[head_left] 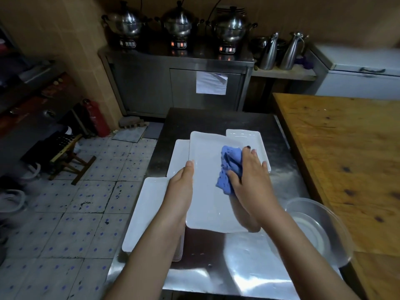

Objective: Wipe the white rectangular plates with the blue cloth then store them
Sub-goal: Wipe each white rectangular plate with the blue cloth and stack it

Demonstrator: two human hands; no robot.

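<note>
A white rectangular plate (208, 191) is held above the steel table (249, 267). My left hand (183, 185) grips its left edge, thumb on top. My right hand (249, 176) holds a crumpled blue cloth (230, 167) and presses it onto the plate's right half. More white rectangular plates lie below: one at the left front (145, 211), one behind it (179, 156), and one at the far right (249, 137). How many are stacked is hidden.
A clear bowl (318, 226) stands at the table's right edge, beside a wooden table (346, 159). Behind is a steel cabinet (179, 83) with three pots on burners, and two steel jugs (279, 50). Tiled floor and a stool (69, 156) lie left.
</note>
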